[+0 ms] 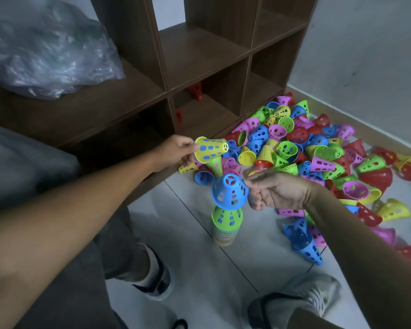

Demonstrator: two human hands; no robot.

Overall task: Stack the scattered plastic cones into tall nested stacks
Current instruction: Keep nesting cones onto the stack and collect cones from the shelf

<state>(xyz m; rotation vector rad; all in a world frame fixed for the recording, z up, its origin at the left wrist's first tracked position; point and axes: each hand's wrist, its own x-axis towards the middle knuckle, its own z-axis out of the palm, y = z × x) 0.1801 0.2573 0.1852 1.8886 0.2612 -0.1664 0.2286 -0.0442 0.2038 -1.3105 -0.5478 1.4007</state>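
A tall nested stack [226,224] of perforated plastic cones stands on the tiled floor, a green cone topmost. Just above it, tilted, is a blue cone [229,192], whose rim my right hand [277,192] pinches between thumb and fingers. My left hand [179,151] holds a yellow cone [210,149] by its wide rim, lying sideways with a blue cone nested inside. A large heap of loose cones [318,153] in red, green, blue, yellow and pink spreads across the floor to the right.
A brown wooden cubby shelf [199,62] stands behind the heap, with a red cone [196,91] inside one cubby. A clear plastic bag [48,51] lies on its top at left. My two shoes [152,279] rest on the floor below the stack.
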